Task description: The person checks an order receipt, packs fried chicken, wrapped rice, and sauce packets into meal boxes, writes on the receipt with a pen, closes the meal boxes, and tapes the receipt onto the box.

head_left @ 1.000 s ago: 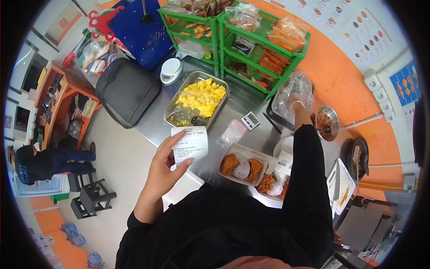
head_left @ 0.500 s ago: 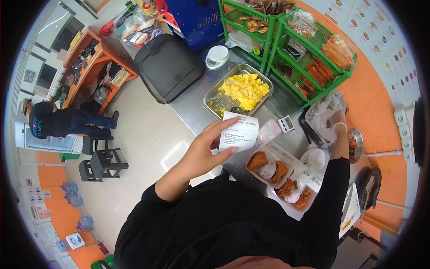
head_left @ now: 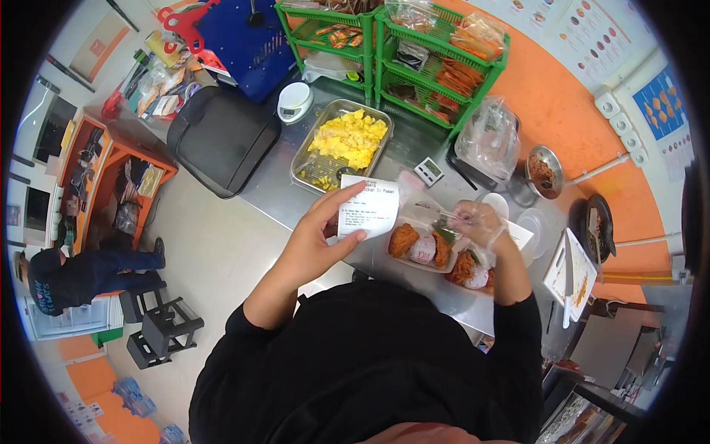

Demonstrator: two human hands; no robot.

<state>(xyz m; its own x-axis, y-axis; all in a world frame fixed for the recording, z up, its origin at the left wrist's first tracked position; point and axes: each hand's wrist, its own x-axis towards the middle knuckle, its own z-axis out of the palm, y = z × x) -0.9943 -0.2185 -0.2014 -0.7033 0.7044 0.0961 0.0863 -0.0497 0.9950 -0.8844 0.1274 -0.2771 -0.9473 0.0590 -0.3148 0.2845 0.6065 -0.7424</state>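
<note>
The left hand (head_left: 325,231) pinches a receipt (head_left: 370,209) reading "Si Paman". At the receipt's four o'clock sits a chicken box (head_left: 416,266); at its two o'clock, the right hand (head_left: 479,226) bunches its fingers, any hold unclear.

"What do I count from my remote seat?"
"I count two green plastic racks (head_left: 444,50), twelve to one o'clock; two open rectangular cardboard boxes (head_left: 418,265), four o'clock."
"Singles?"
"One white digital scale (head_left: 296,98), eleven; one shallow rectangular steel tray (head_left: 305,157), twelve; one curled white printed receipt (head_left: 370,211), centre."
</note>
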